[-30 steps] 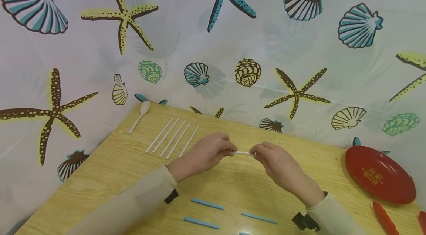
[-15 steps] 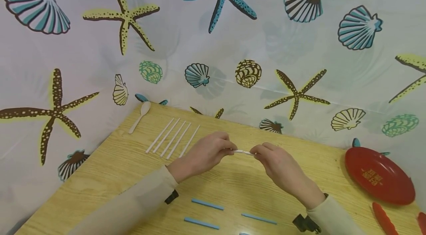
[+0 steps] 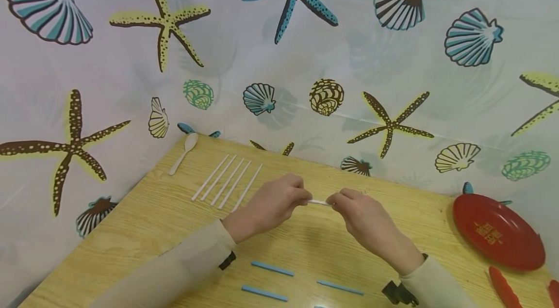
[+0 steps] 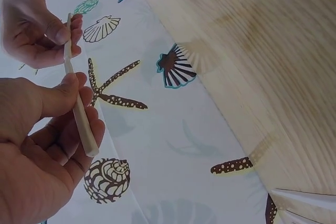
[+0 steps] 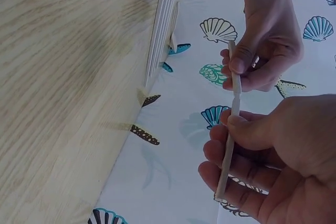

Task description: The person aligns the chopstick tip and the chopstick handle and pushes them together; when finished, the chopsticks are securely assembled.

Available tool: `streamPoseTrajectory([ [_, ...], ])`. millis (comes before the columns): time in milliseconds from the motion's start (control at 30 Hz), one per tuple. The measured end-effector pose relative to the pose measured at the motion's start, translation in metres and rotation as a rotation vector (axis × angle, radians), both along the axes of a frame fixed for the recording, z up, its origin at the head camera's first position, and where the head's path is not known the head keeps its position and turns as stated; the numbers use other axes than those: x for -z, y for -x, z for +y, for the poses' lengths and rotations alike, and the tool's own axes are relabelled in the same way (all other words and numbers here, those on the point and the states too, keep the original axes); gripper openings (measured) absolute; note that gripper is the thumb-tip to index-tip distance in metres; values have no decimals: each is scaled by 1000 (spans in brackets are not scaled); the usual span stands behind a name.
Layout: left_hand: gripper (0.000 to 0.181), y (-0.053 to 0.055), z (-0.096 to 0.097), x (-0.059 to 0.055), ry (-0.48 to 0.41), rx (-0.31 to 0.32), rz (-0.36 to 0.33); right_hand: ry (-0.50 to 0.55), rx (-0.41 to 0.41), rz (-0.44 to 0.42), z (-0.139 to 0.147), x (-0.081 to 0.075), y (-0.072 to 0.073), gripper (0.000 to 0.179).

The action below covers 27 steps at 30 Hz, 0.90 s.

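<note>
Both hands hold a white two-piece chopstick (image 3: 320, 202) level above the table, its halves meeting end to end between them. My left hand (image 3: 275, 203) pinches the left half (image 4: 84, 127) between thumb and fingers. The right half (image 5: 225, 169) is pinched the same way by my right hand (image 3: 371, 223). In the right wrist view a narrower step marks the joint, just beyond the right thumb; whether the halves are fully seated cannot be told. Closer to me on the table lie blue stick pieces (image 3: 264, 293), apart from each other.
Several white chopsticks (image 3: 224, 183) lie side by side left of my left hand, near a white spoon (image 3: 184, 154). A red oval plate (image 3: 498, 230) sits at the right, with red-handled items (image 3: 505, 288) in front. Patterned cloth (image 3: 279, 65) hangs behind the wooden table (image 3: 118, 240).
One second ago a small gap separated the white halves. They then met at a slight angle, and now they lie in one line. The blue pieces have not moved.
</note>
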State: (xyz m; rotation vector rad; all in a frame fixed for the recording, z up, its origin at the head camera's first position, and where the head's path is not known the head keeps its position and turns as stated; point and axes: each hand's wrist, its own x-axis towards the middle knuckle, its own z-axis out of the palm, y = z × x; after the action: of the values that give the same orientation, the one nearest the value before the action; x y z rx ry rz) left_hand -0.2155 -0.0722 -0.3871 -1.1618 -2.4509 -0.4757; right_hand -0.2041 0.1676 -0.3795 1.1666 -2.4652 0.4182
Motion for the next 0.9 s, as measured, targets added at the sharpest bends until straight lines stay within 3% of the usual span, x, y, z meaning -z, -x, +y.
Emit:
streamPoseTrajectory([
  [233, 9, 3, 3, 8, 40, 45, 151, -8, -38, 12, -3, 1, 0, 19],
  [567, 20, 3, -2, 6, -8, 135, 175, 50, -74, 4, -12, -2, -3, 23],
  [900, 23, -1, -2, 4, 19, 153, 192, 25, -88, -26, -15, -5, -6, 25],
])
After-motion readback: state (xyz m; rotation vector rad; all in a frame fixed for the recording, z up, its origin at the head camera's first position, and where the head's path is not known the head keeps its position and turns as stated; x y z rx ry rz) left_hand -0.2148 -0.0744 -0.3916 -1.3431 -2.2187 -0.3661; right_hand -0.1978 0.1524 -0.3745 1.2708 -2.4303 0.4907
